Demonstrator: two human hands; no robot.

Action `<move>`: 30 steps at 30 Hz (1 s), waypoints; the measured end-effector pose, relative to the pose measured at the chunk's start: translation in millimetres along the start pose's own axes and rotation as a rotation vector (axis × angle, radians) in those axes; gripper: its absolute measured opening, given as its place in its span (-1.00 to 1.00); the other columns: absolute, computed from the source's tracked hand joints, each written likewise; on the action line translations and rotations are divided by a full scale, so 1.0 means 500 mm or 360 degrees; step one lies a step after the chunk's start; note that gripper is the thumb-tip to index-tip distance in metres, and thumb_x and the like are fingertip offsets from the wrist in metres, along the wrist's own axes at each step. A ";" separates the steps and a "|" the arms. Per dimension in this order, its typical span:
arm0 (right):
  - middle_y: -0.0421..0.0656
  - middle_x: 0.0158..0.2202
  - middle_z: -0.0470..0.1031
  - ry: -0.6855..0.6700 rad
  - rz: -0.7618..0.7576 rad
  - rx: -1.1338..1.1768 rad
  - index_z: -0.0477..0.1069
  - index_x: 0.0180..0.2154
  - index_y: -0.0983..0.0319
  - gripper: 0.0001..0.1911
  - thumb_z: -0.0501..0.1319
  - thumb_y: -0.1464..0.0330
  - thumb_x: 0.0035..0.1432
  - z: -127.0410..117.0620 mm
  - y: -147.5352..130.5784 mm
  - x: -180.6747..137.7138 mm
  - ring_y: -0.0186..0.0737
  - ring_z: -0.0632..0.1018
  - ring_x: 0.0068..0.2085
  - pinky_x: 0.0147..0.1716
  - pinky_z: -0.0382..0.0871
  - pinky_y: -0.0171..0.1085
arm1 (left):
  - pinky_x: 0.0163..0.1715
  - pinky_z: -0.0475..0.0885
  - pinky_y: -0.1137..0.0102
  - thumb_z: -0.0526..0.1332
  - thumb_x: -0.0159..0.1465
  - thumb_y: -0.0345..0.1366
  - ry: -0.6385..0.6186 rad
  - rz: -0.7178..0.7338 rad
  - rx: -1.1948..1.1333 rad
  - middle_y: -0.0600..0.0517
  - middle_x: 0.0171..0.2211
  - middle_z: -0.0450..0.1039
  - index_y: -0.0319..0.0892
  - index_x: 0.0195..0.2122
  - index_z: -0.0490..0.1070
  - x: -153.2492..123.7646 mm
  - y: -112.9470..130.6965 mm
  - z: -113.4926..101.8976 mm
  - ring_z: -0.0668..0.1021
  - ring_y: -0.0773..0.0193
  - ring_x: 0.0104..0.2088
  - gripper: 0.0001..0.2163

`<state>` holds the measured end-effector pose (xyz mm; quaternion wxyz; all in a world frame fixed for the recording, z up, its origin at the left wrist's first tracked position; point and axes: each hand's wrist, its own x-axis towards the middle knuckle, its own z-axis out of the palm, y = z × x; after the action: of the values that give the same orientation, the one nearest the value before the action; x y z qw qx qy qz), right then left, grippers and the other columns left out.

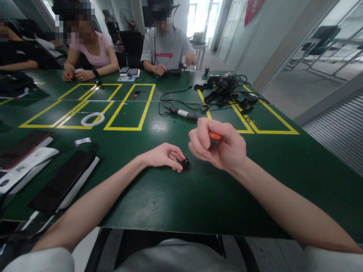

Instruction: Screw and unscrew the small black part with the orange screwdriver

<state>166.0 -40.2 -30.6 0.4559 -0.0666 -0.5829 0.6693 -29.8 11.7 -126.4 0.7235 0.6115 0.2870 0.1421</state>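
Observation:
My left hand [164, 155] rests on the green table, its thumb and fingertips closed around the edge of a small round black part [185, 164]. A short metal-tipped stub stands up from the middle of that part. Just to the right and higher, my right hand [219, 145] is wrapped round a screwdriver [214, 135] with an orange handle. Most of the handle is hidden by my fingers. A thin shaft seems to slant down towards the black part; whether its tip touches cannot be made out.
Beyond my hands lies a black cylindrical tool [183, 113] with a cord. Tangled black cables [227, 88] are heaped at the back right. A white tape ring [92, 119] lies left. Phones on power banks [65, 180] occupy the near left. Several people sit across the table.

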 end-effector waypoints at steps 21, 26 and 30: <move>-0.41 -0.70 0.02 0.0111 0.0132 -0.0024 0.24 -0.44 0.16 -0.50 0.14 -0.08 0.36 0.004 0.003 -0.002 -0.42 0.04 -0.68 -0.66 0.02 -0.38 | -0.32 0.56 0.52 0.59 0.04 -0.27 -0.0088 -0.0017 0.0063 -0.06 -0.41 0.69 -0.32 -0.17 0.65 -0.004 0.011 -0.005 0.68 0.34 -0.41 -0.63; -0.39 -0.68 0.12 0.0121 0.0083 0.0008 0.20 -0.45 0.16 -0.55 0.17 0.06 0.41 -0.002 -0.004 0.002 -0.43 0.05 -0.69 -0.68 -0.02 -0.39 | -0.29 0.59 0.48 0.59 0.01 -0.34 -0.0082 0.0008 0.0034 -0.11 -0.19 0.70 -0.26 0.13 0.54 -0.002 0.005 -0.005 0.73 0.27 -0.33 -0.39; -0.38 -0.70 0.04 0.0064 0.0108 0.0015 0.12 -0.54 0.15 -0.44 0.09 0.00 0.46 -0.009 -0.003 0.003 -0.43 0.04 -0.69 -0.68 -0.02 -0.38 | -0.37 0.56 0.49 0.63 -0.07 -0.31 -0.0002 0.0030 -0.0046 -0.10 -0.25 0.69 -0.29 -0.09 0.57 0.003 -0.004 0.003 0.71 0.28 -0.39 -0.49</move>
<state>168.6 -36.1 -29.9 0.4450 -0.0976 -0.5678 0.6856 -28.0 11.2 -128.7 0.7311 0.6038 0.2787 0.1528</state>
